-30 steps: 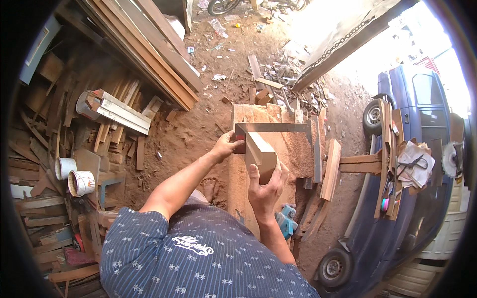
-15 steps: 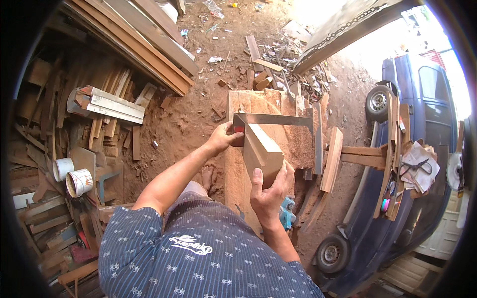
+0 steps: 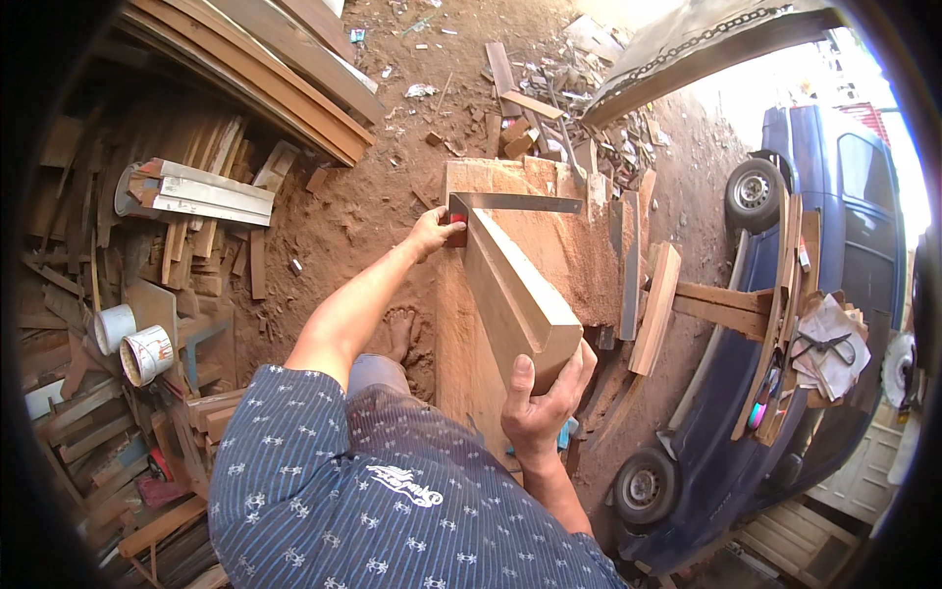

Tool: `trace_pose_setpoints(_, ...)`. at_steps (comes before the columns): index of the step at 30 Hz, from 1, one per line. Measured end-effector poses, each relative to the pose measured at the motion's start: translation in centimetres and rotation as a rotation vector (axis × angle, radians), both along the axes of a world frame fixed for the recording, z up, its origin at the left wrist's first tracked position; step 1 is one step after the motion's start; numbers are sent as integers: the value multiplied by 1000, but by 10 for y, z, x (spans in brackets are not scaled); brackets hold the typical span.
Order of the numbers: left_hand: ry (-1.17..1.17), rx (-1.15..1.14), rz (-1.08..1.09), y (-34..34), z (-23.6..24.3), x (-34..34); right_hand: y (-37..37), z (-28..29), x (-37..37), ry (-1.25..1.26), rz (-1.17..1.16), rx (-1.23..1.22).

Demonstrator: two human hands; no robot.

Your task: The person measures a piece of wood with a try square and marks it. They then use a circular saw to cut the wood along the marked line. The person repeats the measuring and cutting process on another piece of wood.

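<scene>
My left hand (image 3: 432, 234) is closed on the dark stock of a try square (image 3: 520, 202), whose metal blade stretches to the right. The square's stock sits at the far end of a pale wooden beam (image 3: 520, 294) with a step or groove along its length. My right hand (image 3: 546, 410) grips the beam's near end, thumb on the near side and fingers round the right. The beam slants from far left to near right above a wooden workbench (image 3: 453, 344); whether its far end rests on the bench I cannot tell.
Sawdust (image 3: 589, 260) covers the bench's right part. Beside it lie timber offcuts (image 3: 655, 309) and a partly hidden blue tool (image 3: 567, 432). A dark blue van (image 3: 726, 461) stands at the right, a lumber pile (image 3: 196, 265) and white buckets (image 3: 147, 355) at the left.
My left hand and the try square have moved farther away and slightly left. The beam has swung so more of its length shows, and my right hand has come slightly nearer.
</scene>
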State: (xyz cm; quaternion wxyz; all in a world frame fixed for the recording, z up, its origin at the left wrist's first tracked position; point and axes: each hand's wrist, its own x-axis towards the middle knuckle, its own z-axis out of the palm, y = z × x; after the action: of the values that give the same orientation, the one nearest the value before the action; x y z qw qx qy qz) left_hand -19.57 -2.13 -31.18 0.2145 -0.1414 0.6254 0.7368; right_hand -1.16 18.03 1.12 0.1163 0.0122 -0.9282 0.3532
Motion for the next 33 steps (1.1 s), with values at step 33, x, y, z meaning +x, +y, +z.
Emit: trace_pose_setpoints(33, -86, 94, -59, -2, 69, 26, -25, 7, -10, 15, 25, -30)
